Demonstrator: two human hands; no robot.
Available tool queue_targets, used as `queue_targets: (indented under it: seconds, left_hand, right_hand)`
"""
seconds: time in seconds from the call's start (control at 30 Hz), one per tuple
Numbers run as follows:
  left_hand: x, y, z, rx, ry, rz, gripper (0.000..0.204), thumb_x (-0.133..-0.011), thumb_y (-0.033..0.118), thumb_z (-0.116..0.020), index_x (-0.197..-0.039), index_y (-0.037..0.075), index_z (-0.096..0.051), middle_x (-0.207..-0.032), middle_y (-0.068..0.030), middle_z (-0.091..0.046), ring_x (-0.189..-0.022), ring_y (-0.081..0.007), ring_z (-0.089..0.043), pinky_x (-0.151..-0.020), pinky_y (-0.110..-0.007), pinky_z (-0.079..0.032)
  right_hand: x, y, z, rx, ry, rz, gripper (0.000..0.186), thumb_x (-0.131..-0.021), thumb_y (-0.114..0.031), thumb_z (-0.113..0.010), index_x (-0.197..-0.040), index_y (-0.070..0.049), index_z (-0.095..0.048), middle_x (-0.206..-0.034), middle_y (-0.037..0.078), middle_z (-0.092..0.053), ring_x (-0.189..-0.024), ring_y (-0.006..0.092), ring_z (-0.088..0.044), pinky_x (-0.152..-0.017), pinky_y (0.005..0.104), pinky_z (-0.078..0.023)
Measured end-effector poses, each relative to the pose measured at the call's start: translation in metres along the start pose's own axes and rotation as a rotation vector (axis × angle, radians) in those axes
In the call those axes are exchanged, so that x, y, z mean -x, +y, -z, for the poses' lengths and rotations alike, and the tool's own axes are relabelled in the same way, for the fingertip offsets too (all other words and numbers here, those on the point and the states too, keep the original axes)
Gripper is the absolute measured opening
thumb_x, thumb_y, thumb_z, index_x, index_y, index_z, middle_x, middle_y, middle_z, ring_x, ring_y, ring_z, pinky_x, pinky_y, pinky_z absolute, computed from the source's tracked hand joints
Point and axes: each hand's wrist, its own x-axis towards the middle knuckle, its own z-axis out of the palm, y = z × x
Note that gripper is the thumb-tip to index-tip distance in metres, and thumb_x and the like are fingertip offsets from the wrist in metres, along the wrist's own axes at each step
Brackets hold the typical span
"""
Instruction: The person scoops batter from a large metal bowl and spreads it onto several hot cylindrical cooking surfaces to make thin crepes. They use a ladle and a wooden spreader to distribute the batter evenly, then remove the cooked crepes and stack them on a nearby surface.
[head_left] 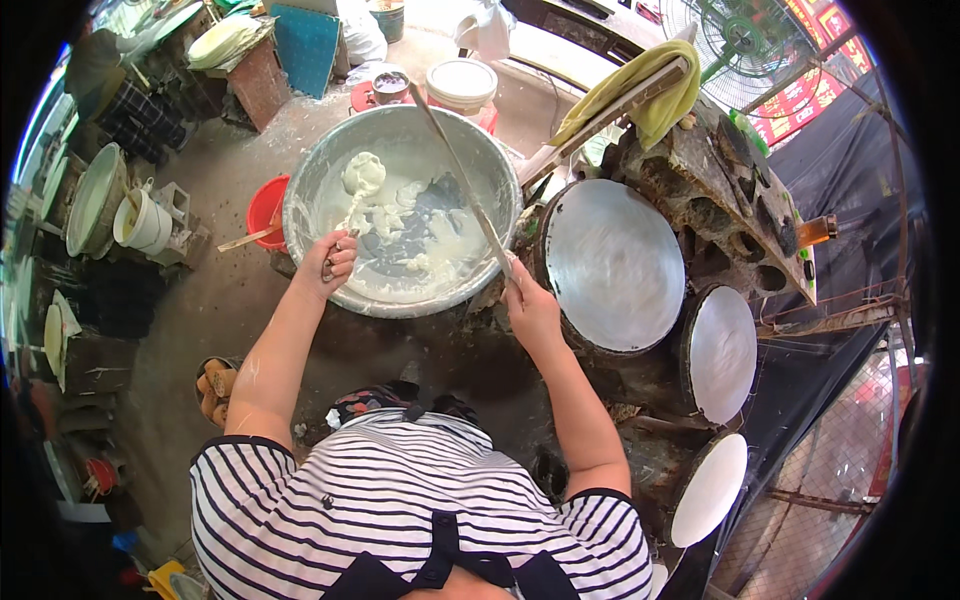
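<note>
A large round metal basin [300, 200] stands before me, its inside smeared with thick pale batter [440, 250]. My left hand [330, 262] is closed at the near left rim, round the handle of a batter-coated ladle [363, 175]. The ladle's rounded end carries a lump of batter over the basin, and its own surface is mostly hidden. In my right hand [530, 308], closed at the basin's right side, is the lower end of a long flat stick [465, 180]. The stick slants up and left across the basin to its far rim.
Round flat griddles [615, 265] line the right side, one close to my right hand. A yellow cloth [665, 100] hangs over a wooden bar. A red bucket [265, 212] touches the basin's left. Behind stands a white lidded tub [462, 82]; farther left, a white bucket [143, 222].
</note>
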Motion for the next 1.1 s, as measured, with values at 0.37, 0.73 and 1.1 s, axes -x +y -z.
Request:
queue_targets:
  seconds: [0.37, 0.73, 1.1]
  left_hand:
    - [0.080, 0.033, -0.048, -0.083, 0.069, -0.045, 0.029, -0.096, 0.024, -0.039, -0.071, 0.010, -0.041, -0.047, 0.0019, -0.035, -0.029, -0.0070, -0.028, -0.025, -0.019, -0.025]
    - [0.068, 0.028, -0.003, 0.007, 0.048, 0.048, 0.028, -0.094, 0.021, -0.040, -0.069, 0.010, -0.041, -0.048, 0.0026, -0.035, -0.031, -0.0057, -0.028, -0.026, -0.019, -0.025]
    - [0.114, 0.038, -0.039, -0.053, 0.085, -0.003, 0.024, -0.095, 0.020, -0.038, -0.074, 0.009, -0.041, -0.049, 0.0033, -0.035, -0.031, -0.0049, -0.029, -0.025, -0.018, -0.024]
  right_hand:
    - [-0.044, 0.033, -0.111, -0.869, -0.698, -0.669, 0.024, -0.089, -0.018, -0.047, -0.102, 0.001, -0.054, -0.062, 0.004, -0.055, -0.045, 0.0098, -0.048, -0.038, 0.0248, -0.039]
    - [-0.059, -0.016, -0.045, -0.796, -0.572, -0.652, 0.027, -0.091, -0.018, -0.044, -0.112, -0.005, -0.053, -0.060, 0.003, -0.053, -0.041, 0.0089, -0.044, -0.036, 0.0229, -0.035]
    - [-0.093, 0.031, -0.126, -0.988, -0.690, -0.744, 0.016, -0.091, -0.017, -0.047, -0.101, -0.006, -0.053, -0.063, 0.004, -0.056, -0.044, 0.0103, -0.048, -0.038, 0.0245, -0.038]
